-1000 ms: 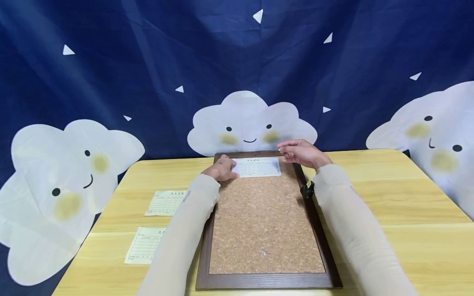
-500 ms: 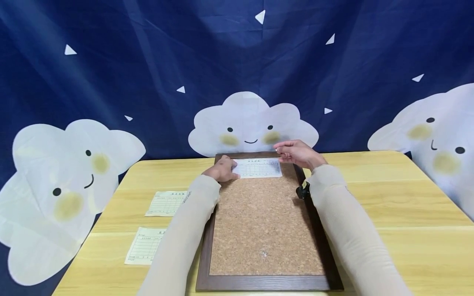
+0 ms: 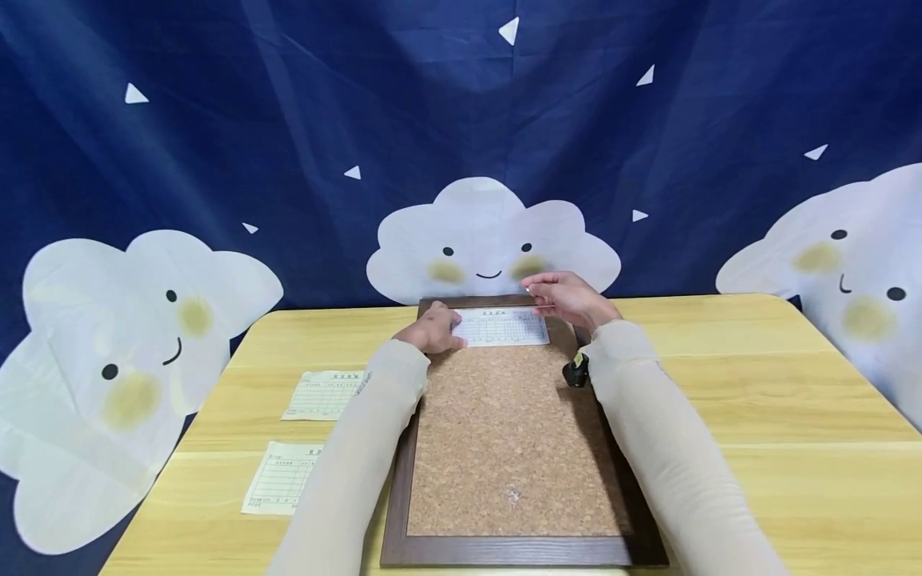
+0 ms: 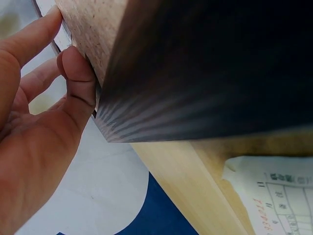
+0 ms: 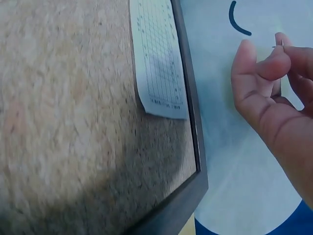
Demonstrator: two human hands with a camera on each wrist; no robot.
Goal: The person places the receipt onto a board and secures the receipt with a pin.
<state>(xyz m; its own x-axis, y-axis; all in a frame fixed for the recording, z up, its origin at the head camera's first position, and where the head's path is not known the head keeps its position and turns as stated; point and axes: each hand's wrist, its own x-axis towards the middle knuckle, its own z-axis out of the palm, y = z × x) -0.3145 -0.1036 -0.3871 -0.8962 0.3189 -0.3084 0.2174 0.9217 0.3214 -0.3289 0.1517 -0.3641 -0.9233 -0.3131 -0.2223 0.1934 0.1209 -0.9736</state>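
Note:
A framed cork board lies on the table with a printed paper slip across its far end. My left hand rests on the slip's left end, fingers spread and fingertips pressed down at the board's far left corner. In the left wrist view the thumb lies along the frame's inner edge. My right hand is raised over the slip's right end. Between its thumb and fingers it pinches a small thumbtack, whose thin point sticks out sideways. The slip's right corner lifts slightly off the cork.
Two more printed slips lie on the wooden table left of the board, partly covered by my left sleeve. A dark blue curtain with white clouds hangs behind the table. The board's dark wooden frame is raised around the cork.
My right hand has moved left, from beside the slip's right end to over it, still pinching the thumbtack. The left hand has stayed in place on the slip.

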